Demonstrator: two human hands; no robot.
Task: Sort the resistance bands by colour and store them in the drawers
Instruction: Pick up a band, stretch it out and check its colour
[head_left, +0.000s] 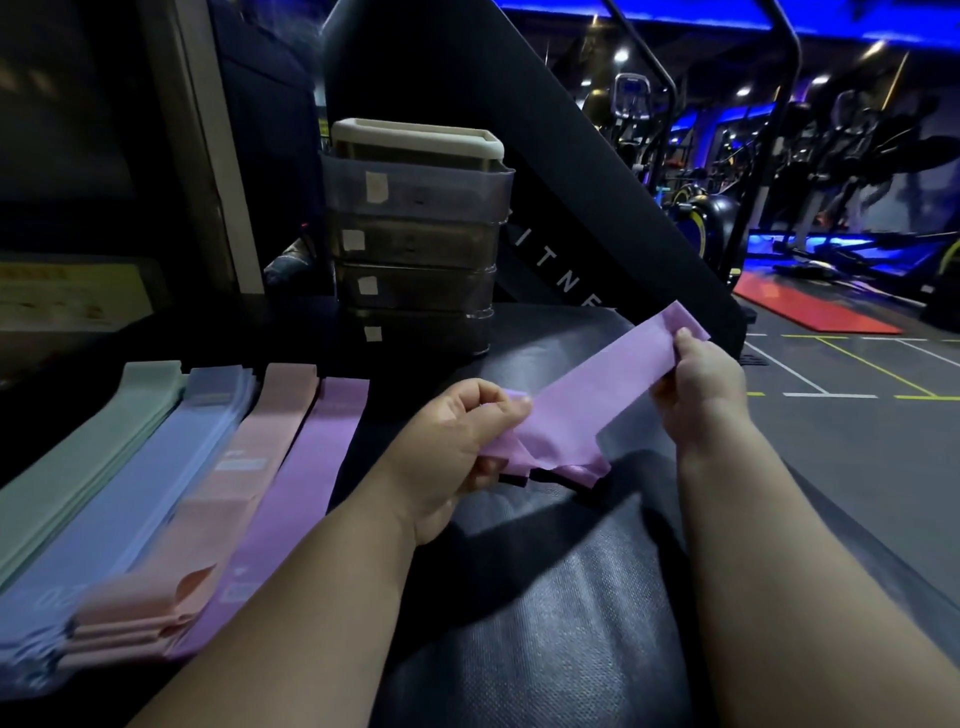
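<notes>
While the left hand pinches the crumpled near end of a purple band and the right hand pinches its far end, the band hangs stretched between them above the middle of the dark padded surface, touching no pile. Along the surface's left edge lie four sorted rows side by side: a green pile, a blue pile, a pink pile and, innermost, a purple pile. The drawer unit stands at the far edge, each drawer bearing a small pale label. Sorting looks to be the step in hand, with storing not yet begun. The next move probably calls for smoothing the band flat and carrying it leftward onto the purple pile, aligned lengthwise with the rest.
</notes>
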